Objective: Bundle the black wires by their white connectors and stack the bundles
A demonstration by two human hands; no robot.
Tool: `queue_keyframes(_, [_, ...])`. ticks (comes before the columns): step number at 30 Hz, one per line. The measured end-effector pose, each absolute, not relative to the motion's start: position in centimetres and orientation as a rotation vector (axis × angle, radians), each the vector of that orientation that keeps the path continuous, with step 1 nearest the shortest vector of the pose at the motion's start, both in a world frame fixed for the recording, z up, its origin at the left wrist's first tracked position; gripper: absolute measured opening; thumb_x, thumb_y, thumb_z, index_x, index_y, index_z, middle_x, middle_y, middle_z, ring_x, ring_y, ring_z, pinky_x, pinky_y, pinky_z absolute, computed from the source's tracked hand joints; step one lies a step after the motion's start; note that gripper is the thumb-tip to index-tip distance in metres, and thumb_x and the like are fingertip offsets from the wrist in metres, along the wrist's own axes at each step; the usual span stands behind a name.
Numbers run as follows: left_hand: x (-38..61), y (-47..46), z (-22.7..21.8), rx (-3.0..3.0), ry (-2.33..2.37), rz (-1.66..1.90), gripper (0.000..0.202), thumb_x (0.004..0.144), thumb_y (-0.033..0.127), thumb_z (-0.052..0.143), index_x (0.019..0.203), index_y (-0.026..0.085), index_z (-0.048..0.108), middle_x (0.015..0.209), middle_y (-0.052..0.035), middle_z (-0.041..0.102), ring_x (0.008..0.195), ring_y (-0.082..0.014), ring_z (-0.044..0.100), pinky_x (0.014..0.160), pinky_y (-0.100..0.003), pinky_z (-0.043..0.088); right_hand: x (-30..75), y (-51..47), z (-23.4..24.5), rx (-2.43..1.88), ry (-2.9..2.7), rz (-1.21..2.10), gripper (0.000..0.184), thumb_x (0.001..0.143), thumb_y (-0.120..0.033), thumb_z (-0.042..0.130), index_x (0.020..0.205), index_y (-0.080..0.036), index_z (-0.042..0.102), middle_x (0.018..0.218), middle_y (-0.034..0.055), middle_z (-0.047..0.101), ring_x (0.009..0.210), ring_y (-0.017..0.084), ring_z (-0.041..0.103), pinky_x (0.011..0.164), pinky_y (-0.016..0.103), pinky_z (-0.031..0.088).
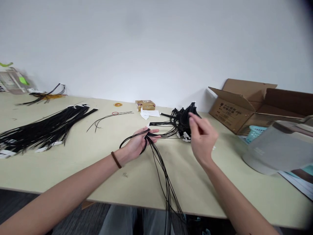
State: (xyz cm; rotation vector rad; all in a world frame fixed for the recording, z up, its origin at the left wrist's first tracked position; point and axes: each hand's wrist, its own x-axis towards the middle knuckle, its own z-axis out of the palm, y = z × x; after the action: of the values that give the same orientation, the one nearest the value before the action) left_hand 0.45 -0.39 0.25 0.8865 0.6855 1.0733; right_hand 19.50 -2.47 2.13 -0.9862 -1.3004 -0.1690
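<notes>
My left hand [139, 142] is closed around a bundle of thin black cables [162, 166], palm up. One part of the bundle loops behind the wrist, and the long ends hang over the table's front edge. My right hand [203, 138] is raised to the right with thumb and fingertips pinched together; what is between them, if anything, I cannot make out. Just behind the right hand lies a heap of coiled black cables [181, 119] with white tags, partly hidden by it. Several strands run from the heap toward my left hand.
A large pile of black cables [46, 129] covers the left side. Loose wires [105, 117], a yellow ring [117, 104], a small gold box [146, 105] and white paper [151, 113] lie toward the wall. An open cardboard box [232, 112] and a grey container [278, 147] stand at right.
</notes>
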Motion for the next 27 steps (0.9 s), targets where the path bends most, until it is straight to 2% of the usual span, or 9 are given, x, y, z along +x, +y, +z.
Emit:
queue_keyframes(3, [0.4, -0.6, 0.2, 0.939, 0.643, 1.063, 0.015, 0.083, 0.023, 0.048, 0.082, 0.012, 0.057, 0.104, -0.0130, 0.064, 0.074, -0.0160, 0.064, 0.073, -0.030, 0.047, 18.4, -3.0, 1.7, -0.913, -1.667, -0.453, 0.013, 0.081, -0.021, 0.056, 0.086, -0.020, 0.068, 0.060, -0.0008, 0.055, 0.055, 0.009, 0.042, 0.053, 0.024, 0.034])
queue_keyframes(8, [0.5, -0.6, 0.1, 0.970, 0.571, 1.035, 0.011, 0.082, 0.023, 0.050, 0.081, 0.013, 0.054, 0.103, -0.0127, 0.064, 0.079, -0.0179, 0.065, 0.072, -0.031, 0.047, 17.8, -3.1, 0.9, -0.909, -1.866, -0.661, 0.010, 0.080, -0.019, 0.057, 0.078, -0.019, 0.066, 0.053, -0.0014, 0.052, 0.054, 0.010, 0.036, 0.051, 0.023, 0.031])
queue_keyframes(14, [0.5, -0.6, -0.2, 1.002, 0.551, 1.011, 0.017, 0.083, 0.026, 0.049, 0.088, 0.011, 0.055, 0.100, -0.0142, 0.065, 0.084, -0.0214, 0.064, 0.072, -0.032, 0.046, 17.6, -3.1, 0.7, -0.909, -1.911, -0.766, 0.009, 0.080, -0.019, 0.057, 0.077, -0.018, 0.065, 0.052, -0.0022, 0.050, 0.055, 0.010, 0.034, 0.052, 0.023, 0.028])
queue_keyframes(27, [0.5, -0.6, -0.3, 1.007, 0.552, 1.008, 0.015, 0.082, 0.027, 0.050, 0.086, 0.012, 0.054, 0.105, -0.0140, 0.064, 0.085, -0.0213, 0.064, 0.072, -0.033, 0.047, 17.7, -3.0, 0.5, -0.930, -1.910, -0.819, 0.012, 0.082, -0.022, 0.055, 0.073, -0.019, 0.063, 0.051, -0.0027, 0.046, 0.055, 0.010, 0.031, 0.052, 0.024, 0.026])
